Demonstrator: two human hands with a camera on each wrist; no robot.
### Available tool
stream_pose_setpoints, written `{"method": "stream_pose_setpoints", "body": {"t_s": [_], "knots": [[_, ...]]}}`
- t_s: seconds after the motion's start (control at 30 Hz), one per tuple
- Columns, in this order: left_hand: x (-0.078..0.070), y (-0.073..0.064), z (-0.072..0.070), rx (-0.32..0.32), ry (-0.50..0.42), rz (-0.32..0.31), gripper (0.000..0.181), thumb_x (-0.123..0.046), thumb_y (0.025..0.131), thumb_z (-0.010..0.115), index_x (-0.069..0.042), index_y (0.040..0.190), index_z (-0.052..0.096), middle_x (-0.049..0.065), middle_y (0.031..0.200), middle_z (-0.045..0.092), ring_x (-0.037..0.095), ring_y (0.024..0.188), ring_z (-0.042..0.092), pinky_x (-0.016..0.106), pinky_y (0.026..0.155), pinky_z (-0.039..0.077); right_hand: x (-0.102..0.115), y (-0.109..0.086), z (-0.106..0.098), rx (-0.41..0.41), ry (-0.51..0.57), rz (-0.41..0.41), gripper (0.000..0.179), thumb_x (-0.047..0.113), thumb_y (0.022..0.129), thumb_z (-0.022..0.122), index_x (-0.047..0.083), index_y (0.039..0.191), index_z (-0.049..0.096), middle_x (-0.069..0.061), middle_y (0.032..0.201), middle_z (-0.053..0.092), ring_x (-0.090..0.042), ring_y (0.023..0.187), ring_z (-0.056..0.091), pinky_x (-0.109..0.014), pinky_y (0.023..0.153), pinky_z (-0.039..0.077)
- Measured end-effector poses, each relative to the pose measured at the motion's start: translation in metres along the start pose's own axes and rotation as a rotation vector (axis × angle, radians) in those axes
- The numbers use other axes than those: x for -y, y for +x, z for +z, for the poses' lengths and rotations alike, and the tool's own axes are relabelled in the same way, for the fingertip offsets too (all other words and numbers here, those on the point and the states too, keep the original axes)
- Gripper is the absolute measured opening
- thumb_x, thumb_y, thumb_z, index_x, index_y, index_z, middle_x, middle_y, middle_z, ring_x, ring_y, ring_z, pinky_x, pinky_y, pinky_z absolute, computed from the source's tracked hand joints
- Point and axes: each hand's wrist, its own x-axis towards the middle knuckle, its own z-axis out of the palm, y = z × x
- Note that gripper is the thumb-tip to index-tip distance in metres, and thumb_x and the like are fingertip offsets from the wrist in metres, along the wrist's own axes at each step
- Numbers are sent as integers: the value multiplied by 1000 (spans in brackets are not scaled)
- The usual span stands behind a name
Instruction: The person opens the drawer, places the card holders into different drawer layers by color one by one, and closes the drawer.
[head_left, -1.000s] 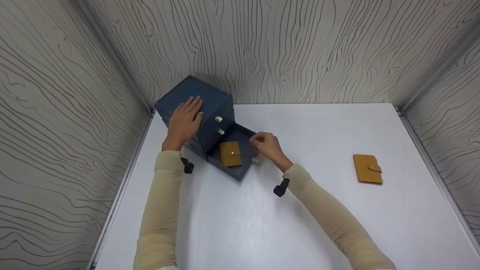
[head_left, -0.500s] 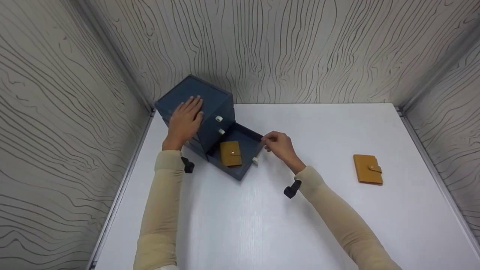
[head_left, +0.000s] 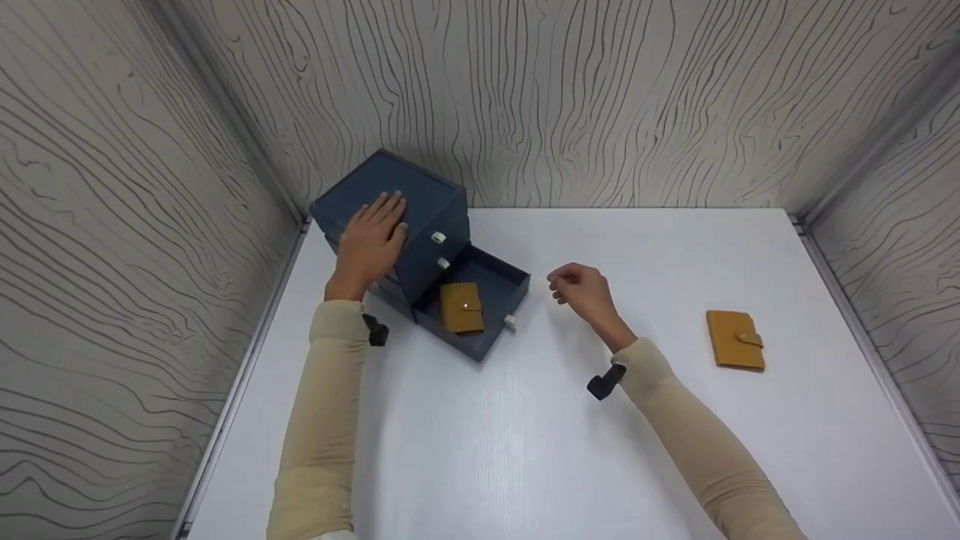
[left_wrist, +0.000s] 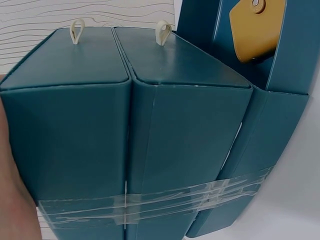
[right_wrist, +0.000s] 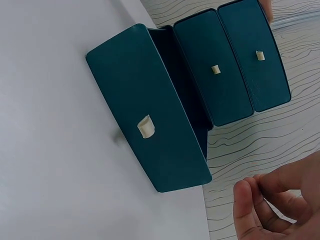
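Observation:
My left hand [head_left: 371, 244] lies flat on top of a dark blue drawer box [head_left: 416, 176], fingers spread forward. The bottom drawer [head_left: 501, 289] is pulled out. Inside it lies a mustard wallet or small notebook with a snap strap [head_left: 460, 307]; the left wrist view shows part of this snap-strap piece [left_wrist: 257, 30] too. Just right of the drawer's front corner, my right hand [head_left: 586, 294] hovers with fingers loosely curled, holding nothing and apart from the drawer. In the right wrist view, the drawer front [right_wrist: 145, 100] with its pale loop pull [right_wrist: 146, 127] stands beyond those fingers [right_wrist: 243, 200].
A second mustard snap-strap piece [head_left: 735, 340] lies on the white table [head_left: 480, 442] at the right. Two upper drawers are closed, with loop pulls [head_left: 438, 238] facing right. Clear tape [left_wrist: 160, 205] runs across the box's side. Wood-patterned walls [head_left: 555, 97] border the table.
My right hand has moved rightward from over the drawer's edge to beyond its front corner. The left hand, drawer and mustard pieces have stayed put.

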Motion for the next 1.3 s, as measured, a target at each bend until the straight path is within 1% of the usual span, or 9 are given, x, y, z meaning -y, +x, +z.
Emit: {"method": "stream_pose_setpoints", "body": {"t_s": [0.33,0.47,0.67,0.87,0.97,1.1,1.3], "knots": [[-3,1,1,-18,8,10,57,-39,116,34,-14,167,36,1,175,32,22,166,25,46,138,17,-9,-6,-19,-23,-30,6,24,12,108,61,-2,121,75,-20,110,75,-13,87,72,-17,76,62],[-3,1,1,-19,7,5,57,-39,116,34,-15,167,36,0,175,33,22,165,25,45,138,16,-11,-7,-26,-39,-50,2,24,12,107,60,-2,120,75,-19,109,76,-11,85,72,-17,75,62],[-4,2,1,-16,-18,-6,57,-40,116,34,-16,168,35,-1,175,32,21,166,25,44,139,15,-14,-8,-36,-62,-46,6,25,11,106,60,-3,119,75,-19,106,76,-9,82,71,-17,73,62],[-4,2,1,-8,-6,-5,57,-41,116,32,-16,168,34,-1,176,32,21,166,24,44,139,14,-17,-9,-47,-73,-42,5,25,12,106,61,-4,120,74,-19,107,76,-10,82,71,-17,72,62],[-4,2,1,-4,-3,-6,58,-41,116,32,-17,168,34,-1,176,31,21,166,23,44,139,13,-19,-10,-53,-78,-35,8,26,12,106,61,-5,120,74,-18,107,75,-8,81,70,-16,72,62],[-3,2,1,-11,-7,-2,57,-40,116,33,-16,168,35,0,176,31,22,166,24,45,139,14,-22,-10,-60,-92,-32,20,27,14,107,60,-5,121,73,-19,108,75,-7,82,71,-16,73,62],[-3,2,2,-20,-1,3,57,-40,116,34,-16,168,36,0,175,33,22,165,25,45,138,16,-23,-11,-70,-112,-34,30,29,16,108,58,-5,123,73,-16,109,75,-9,85,71,-16,75,62]]}}
